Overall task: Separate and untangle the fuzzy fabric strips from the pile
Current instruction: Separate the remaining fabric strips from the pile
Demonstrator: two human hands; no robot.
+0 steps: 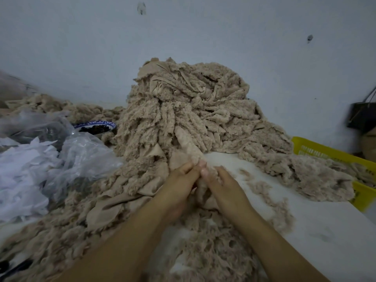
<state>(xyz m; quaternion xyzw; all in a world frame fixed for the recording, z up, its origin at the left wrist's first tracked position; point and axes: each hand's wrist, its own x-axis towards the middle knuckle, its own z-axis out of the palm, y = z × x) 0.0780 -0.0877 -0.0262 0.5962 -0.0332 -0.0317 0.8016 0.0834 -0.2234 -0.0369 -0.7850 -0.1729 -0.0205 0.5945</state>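
View from the head camera, looking down at the work area. A pale wall (203,37) fills the background. Below it lies a white surface (325,231), bare at the right foreground. The pile (193,102) of beige fuzzy fabric strips rises at centre against the wall and spreads down to the near edge and out to the left. Its right side drapes over the rim of a yellow basket (317,149). At left, crumpled clear plastic bags (81,155) lie beside white scraps (20,180). A black bag (360,117) is at the far right by the wall. A blue-and-white bowl (91,123) with dark contents stands between the plastic bags and the pile.

Both forearms reach in from below. The left hand (179,182) and the right hand (221,184) meet at the foot of the pile, fingers curled. Each pinches the lower end of one strip (189,143), which runs up from the thumbs into the pile. Loose tufts of fluff (270,198) lie on the surface just right of the right hand.
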